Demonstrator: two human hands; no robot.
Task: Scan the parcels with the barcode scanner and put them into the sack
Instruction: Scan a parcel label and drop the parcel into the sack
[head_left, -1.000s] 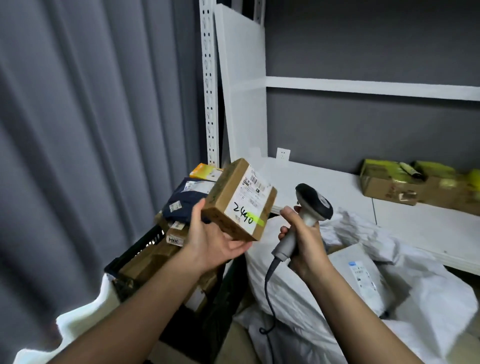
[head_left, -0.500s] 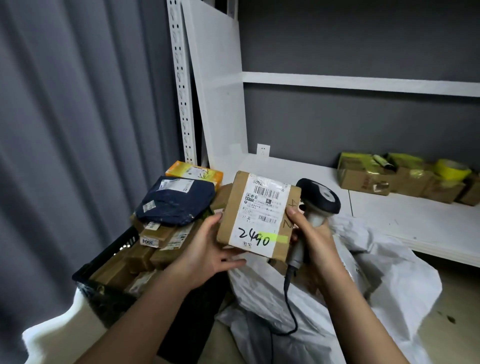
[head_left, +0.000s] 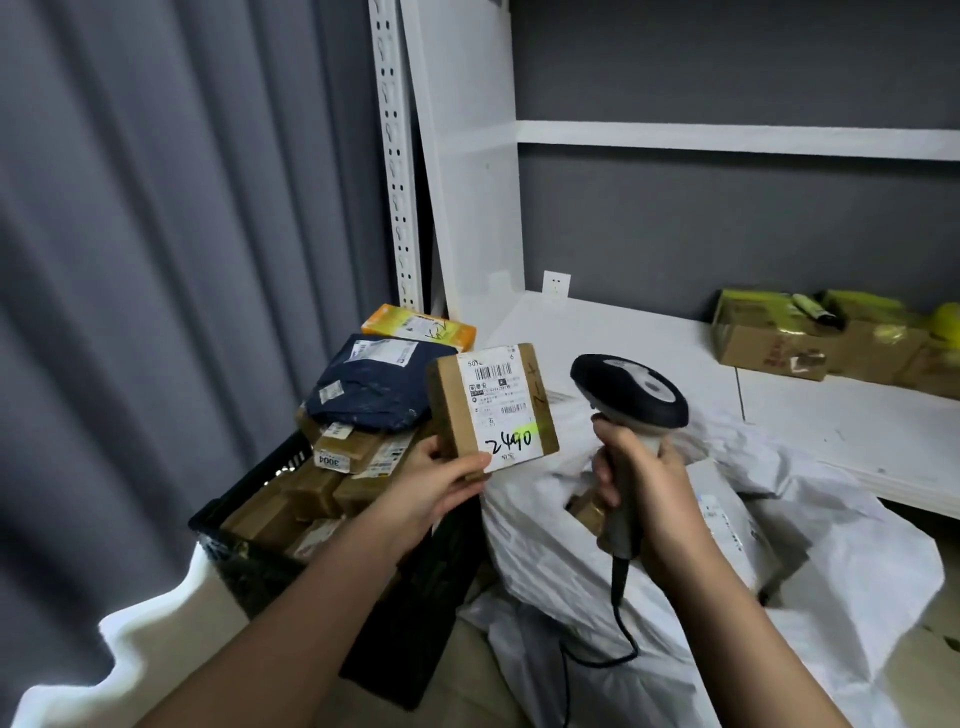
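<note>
Head view: scanner (head_left: 628, 395) now apart from parcel (head_left: 493, 410)

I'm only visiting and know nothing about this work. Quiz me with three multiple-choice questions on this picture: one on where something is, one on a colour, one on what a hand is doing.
1. Where does the dark blue mailer bag lie?
A. on the parcels in the black crate
B. inside the white sack
C. on the white shelf

2. What colour is the stripe by the handwritten number on the held parcel?
A. red
B. yellow-green
C. blue

3. What is the right hand doing?
A. hanging idle
B. pressing the shelf
C. gripping the barcode scanner

Answers: 1 A, the bag tops the crate's pile. 2 B, the highlighter mark is yellow-green. 3 C, its fingers wrap the scanner's handle while the left hand holds the parcel.
</note>
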